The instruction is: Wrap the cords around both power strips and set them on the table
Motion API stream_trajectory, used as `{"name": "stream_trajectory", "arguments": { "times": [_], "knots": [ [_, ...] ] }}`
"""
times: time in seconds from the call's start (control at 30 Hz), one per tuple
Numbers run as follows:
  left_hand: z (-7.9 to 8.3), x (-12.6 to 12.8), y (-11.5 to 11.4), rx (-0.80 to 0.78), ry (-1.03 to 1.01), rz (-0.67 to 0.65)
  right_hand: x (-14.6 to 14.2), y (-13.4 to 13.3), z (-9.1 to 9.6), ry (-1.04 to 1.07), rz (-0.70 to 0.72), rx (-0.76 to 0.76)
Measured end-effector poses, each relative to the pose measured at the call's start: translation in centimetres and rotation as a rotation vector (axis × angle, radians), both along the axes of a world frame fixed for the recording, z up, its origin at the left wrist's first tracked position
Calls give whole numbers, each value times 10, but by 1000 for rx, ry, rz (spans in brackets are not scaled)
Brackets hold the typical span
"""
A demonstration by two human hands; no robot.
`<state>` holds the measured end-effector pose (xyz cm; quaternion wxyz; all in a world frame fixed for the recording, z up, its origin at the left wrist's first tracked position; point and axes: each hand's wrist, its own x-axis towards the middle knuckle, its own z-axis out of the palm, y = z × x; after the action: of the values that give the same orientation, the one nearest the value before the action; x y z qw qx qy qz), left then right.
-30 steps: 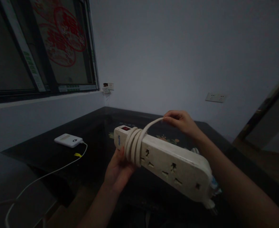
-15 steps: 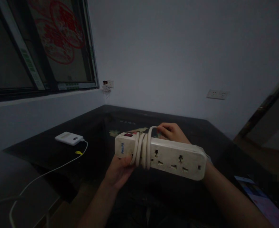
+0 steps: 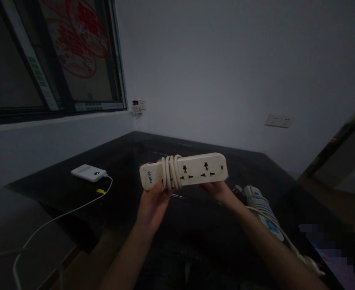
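Observation:
A white power strip (image 3: 192,171) marked PHILIPS is held up above the dark table, its sockets facing me. Several turns of its thick pale cord (image 3: 171,173) wrap around the strip left of the middle. My left hand (image 3: 154,201) grips the strip from below near its labelled end, thumb at the front beside the coils. Below the strip's right half is my right hand (image 3: 218,191). Its fingers are hidden behind the strip, so I cannot tell whether they hold the cord.
A white power bank (image 3: 88,172) with a thin white cable (image 3: 65,211) and a yellow tag (image 3: 100,191) lies on the left of the table (image 3: 125,157). Another power strip (image 3: 270,227), wound with grey cord, lies to the right. Wall sockets (image 3: 278,121) sit on the back wall.
My right hand has moved from above and behind the strip to below it. The strip has tilted, its right end now higher and farther away. The second power strip has come into view.

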<state>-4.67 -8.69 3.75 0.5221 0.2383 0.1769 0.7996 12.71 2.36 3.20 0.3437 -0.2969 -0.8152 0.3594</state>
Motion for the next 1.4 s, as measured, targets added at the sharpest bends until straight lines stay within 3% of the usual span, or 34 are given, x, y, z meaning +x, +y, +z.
{"name": "stream_trajectory", "arguments": {
  "times": [0.17,0.5,1.03,1.27,1.4],
  "knots": [
    [-3,2,2,7,14,13,-11,-25,-3,-66,-65,-98],
    [-12,0,8,11,13,129,-17,-58,6,-265,-113,40],
    [-31,-14,5,-66,72,66,1,-144,32,-737,-61,-57],
    [-37,-6,-8,-110,148,72,15,-157,41,-735,-76,89],
    [-33,-5,-13,-144,301,139,20,-154,52,-682,-154,354]
  ]
}}
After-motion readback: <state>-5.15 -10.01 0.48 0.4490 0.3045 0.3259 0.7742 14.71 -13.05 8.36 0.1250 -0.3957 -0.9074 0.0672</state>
